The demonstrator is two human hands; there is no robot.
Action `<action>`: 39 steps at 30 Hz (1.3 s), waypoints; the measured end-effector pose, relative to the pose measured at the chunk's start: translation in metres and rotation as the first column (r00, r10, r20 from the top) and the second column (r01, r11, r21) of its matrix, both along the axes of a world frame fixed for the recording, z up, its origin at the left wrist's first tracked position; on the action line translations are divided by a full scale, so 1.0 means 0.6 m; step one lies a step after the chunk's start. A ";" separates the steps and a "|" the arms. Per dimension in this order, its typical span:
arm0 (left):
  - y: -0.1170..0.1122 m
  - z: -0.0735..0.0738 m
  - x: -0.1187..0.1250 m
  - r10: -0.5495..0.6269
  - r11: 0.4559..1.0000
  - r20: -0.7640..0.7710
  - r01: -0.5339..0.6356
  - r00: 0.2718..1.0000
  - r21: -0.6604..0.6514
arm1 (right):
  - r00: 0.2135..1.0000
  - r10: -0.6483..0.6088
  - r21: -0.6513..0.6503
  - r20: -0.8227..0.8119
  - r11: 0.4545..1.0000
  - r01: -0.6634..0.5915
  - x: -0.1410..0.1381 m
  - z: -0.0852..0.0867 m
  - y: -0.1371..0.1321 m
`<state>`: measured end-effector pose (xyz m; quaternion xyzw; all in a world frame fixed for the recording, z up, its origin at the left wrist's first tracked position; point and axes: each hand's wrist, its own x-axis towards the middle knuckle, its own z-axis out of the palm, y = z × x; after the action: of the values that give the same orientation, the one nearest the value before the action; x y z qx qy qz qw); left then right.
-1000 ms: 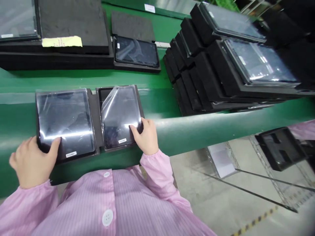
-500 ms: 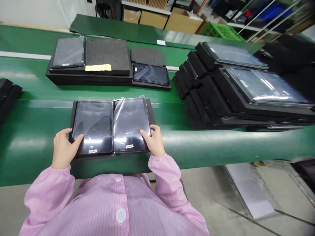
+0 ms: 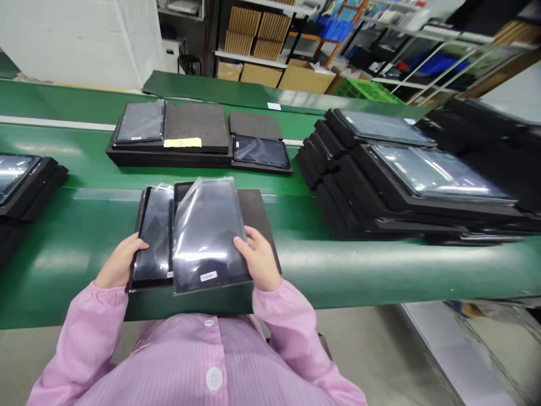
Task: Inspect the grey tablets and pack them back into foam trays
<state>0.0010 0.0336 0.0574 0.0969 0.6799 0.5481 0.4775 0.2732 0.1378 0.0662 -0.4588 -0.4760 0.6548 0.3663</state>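
Observation:
My right hand grips the right edge of a tablet in a clear plastic bag, lifted and shifted left so it overlaps the tablet beside it. My left hand holds the left edge of that second bagged tablet, which lies in a black foam tray on the green conveyor belt. The tray's right pocket shows bare foam. Both sleeves are pink striped.
A tall stack of black foam trays with bagged tablets stands at the right. More trays with tablets lie across the belt behind. Another tray with a screen sits at the far left. Shelves and cardboard boxes line the back.
The camera tilted up. My right hand has lifted the right tablet out of its tray pocket and moved it left over the other tablet. My left hand stays on the left tablet's edge.

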 end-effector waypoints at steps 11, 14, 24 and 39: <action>0.003 0.025 0.046 -0.037 0.998 -0.122 0.042 0.992 0.045 | 0.969 0.126 0.146 0.214 0.976 -0.160 -0.105 -0.032 -0.003; 0.014 0.033 0.058 0.011 0.981 -0.186 0.026 0.982 0.193 | 0.839 0.044 0.307 0.543 0.919 -0.247 -0.090 0.016 0.022; 0.093 -0.040 0.085 0.087 0.902 -0.264 0.037 0.960 0.430 | 0.566 -0.485 0.718 0.666 0.622 -0.312 -0.029 0.084 0.055; 0.047 0.056 0.140 0.404 0.793 -0.528 0.003 0.747 0.610 | 0.981 -0.107 0.625 -0.163 0.758 0.187 -0.082 0.043 0.059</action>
<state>0.0853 0.0617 0.0910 0.3373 0.6082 0.7112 0.1020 0.2238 0.1735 0.0918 -0.3043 -0.6097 0.4497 0.5775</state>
